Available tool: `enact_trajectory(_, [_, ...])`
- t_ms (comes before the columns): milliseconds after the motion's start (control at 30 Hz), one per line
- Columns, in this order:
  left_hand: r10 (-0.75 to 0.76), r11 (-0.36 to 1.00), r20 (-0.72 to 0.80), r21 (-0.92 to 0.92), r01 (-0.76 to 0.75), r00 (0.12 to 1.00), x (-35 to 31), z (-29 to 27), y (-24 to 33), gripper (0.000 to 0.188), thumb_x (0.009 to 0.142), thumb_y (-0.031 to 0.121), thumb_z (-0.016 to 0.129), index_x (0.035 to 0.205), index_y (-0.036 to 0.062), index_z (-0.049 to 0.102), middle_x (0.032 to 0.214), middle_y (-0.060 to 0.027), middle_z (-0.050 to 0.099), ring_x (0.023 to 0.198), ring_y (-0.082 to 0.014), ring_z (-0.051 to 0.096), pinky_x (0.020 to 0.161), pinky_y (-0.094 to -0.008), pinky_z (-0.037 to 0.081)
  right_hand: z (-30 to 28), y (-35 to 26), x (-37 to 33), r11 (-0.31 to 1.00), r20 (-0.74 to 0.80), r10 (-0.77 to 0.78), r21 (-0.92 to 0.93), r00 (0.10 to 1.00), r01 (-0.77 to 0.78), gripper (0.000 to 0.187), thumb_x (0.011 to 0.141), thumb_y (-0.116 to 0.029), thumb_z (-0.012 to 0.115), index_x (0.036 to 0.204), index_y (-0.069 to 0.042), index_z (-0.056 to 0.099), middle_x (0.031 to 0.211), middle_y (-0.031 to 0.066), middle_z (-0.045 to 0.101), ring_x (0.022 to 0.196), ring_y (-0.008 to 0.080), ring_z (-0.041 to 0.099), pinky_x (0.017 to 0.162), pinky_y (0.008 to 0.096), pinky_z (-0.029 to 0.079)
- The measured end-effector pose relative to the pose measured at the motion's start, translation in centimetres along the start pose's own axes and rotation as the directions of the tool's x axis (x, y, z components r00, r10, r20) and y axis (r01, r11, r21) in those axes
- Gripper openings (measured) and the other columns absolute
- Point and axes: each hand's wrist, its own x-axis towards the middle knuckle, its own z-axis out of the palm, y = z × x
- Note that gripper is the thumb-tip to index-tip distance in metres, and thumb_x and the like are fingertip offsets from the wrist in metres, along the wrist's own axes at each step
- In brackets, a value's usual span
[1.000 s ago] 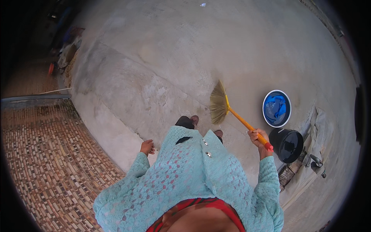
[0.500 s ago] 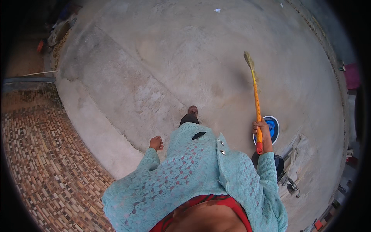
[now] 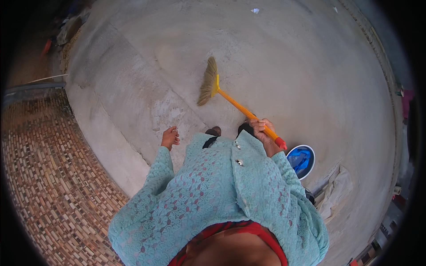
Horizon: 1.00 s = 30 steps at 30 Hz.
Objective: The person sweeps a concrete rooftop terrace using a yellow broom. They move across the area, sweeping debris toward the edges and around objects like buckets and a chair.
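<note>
My right hand (image 3: pixel 262 128) is wrapped round the orange handle of a broom (image 3: pixel 237 105), close to its red end cap. The handle slants away to the left, and the fan of pale bristles with a yellow collar spreads over the grey concrete ahead of my feet. Whether the bristles touch the floor I cannot tell. Out to the left, my left hand (image 3: pixel 170 138) hangs over the concrete with nothing in it, its fingers loosely bent and apart. Beside my right forearm stands a white-rimmed tub (image 3: pixel 313 155) holding a blue item.
A crumpled pale sheet (image 3: pixel 333 190) lies at the right behind the tub, near a dark object partly hidden by my sleeve. Patterned brick-like paving (image 3: pixel 57 177) borders the concrete at left. A white scrap (image 3: pixel 254 10) lies far ahead. A wall edge curves along the right.
My right hand has swung the broom leftward; its bristle head now fans out left of the handle instead of pointing ahead. My left hand has moved slightly left and forward, its fingers loosening.
</note>
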Motion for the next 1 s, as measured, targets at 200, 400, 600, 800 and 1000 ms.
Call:
enact_trajectory(200, [-0.139,0.990,-0.233,-0.051,0.131,0.963,-5.1,-5.2,-3.9,0.041,0.076,0.010,0.044,0.117,0.0046,0.040,0.066,-0.0064,0.051,0.046,-0.0152,0.050,0.038,-0.0300,0.045,1.6,-5.8,-1.5,0.994,-0.162,-0.089,-0.080,0.983,0.077,0.017,0.068,0.001,0.040,0.082,0.008,0.034,0.067,0.0087,0.041,0.044,0.0090,0.046,0.039,0.0188,0.042])
enact_trajectory(400, [-0.342,0.937,-0.244,-0.160,0.310,0.908,-8.7,-3.9,-9.1,0.034,0.075,0.013,0.046,0.110,0.0094,0.046,0.065,-0.0073,0.051,0.047,-0.0193,0.052,0.040,-0.0351,0.047,8.4,-12.2,-10.7,0.955,-0.178,-0.297,-0.052,0.938,0.292,0.018,0.065,0.002,0.040,0.081,0.007,0.035,0.063,0.0085,0.041,0.046,0.0103,0.045,0.039,0.0183,0.041])
enact_trajectory(600, [-0.189,0.980,-0.121,0.037,0.195,0.974,-9.4,0.3,-9.9,0.007,0.073,0.007,0.046,0.066,0.0050,0.047,0.061,-0.0039,0.051,0.050,-0.0130,0.050,0.045,-0.0261,0.040,17.2,-14.2,-10.2,0.752,-0.037,-0.557,-0.446,0.830,0.485,0.010,0.072,0.004,0.042,0.081,0.004,0.037,0.057,0.0037,0.039,0.046,0.0098,0.043,0.042,0.0190,0.043])
enact_trajectory(800, [-0.396,0.896,-0.042,-0.237,0.376,0.917,-7.1,-0.5,-7.3,0.013,0.074,0.014,0.045,0.075,0.0022,0.049,0.063,-0.0112,0.050,0.048,-0.0241,0.052,0.043,-0.0388,0.047,24.3,-2.6,-7.2,0.646,0.128,-0.558,-0.553,0.820,0.526,0.010,0.078,0.002,0.043,0.076,-0.003,0.035,0.056,0.0004,0.036,0.047,0.0063,0.038,0.045,0.0171,0.040])
enact_trajectory(1000, [-0.286,0.898,0.015,-0.345,0.274,0.958,-4.7,0.3,-0.1,0.027,0.075,0.013,0.045,0.100,0.0019,0.049,0.064,-0.0089,0.051,0.048,-0.0198,0.052,0.042,-0.0358,0.048,30.4,8.3,-5.6,0.714,0.180,-0.487,-0.481,0.855,0.508,0.013,0.081,-0.001,0.037,0.092,0.004,0.042,0.062,0.0014,0.033,0.046,0.0049,0.035,0.040,0.0168,0.033])
